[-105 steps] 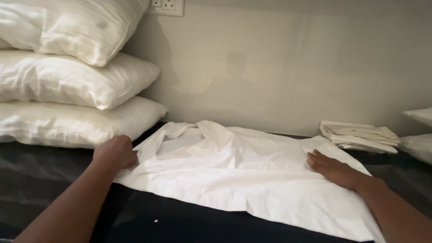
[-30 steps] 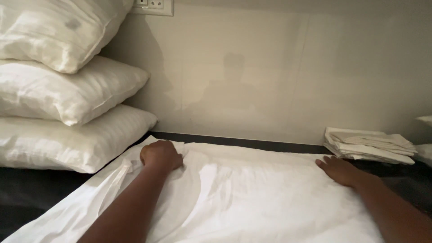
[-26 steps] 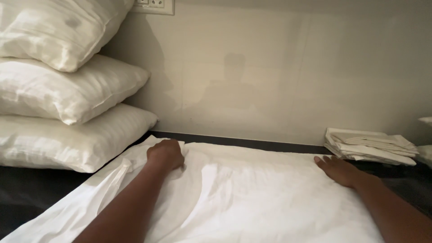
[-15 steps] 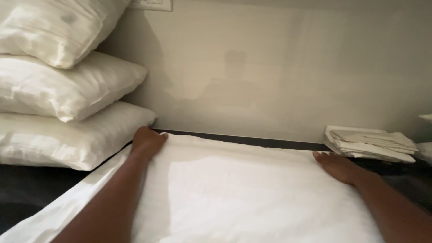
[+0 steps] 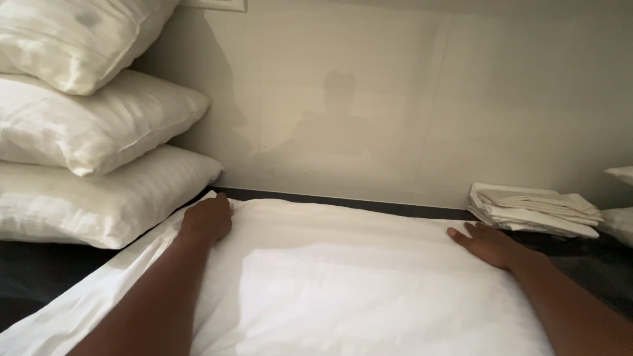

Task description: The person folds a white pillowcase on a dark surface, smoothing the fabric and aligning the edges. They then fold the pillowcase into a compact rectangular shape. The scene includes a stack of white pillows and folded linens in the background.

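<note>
Across the dark surface (image 5: 39, 280) a white pillowcase (image 5: 343, 290) is spread flat, its far edge close to the pale wall (image 5: 395, 112). Its far left corner is pressed by the left hand (image 5: 208, 217), fingers curled together. Its far right edge is held down by the right hand (image 5: 486, 242), fingers extended and slightly spread. Three stacked white pillows (image 5: 99, 132) are seen at left, folded white linens (image 5: 534, 209) at right.
</note>
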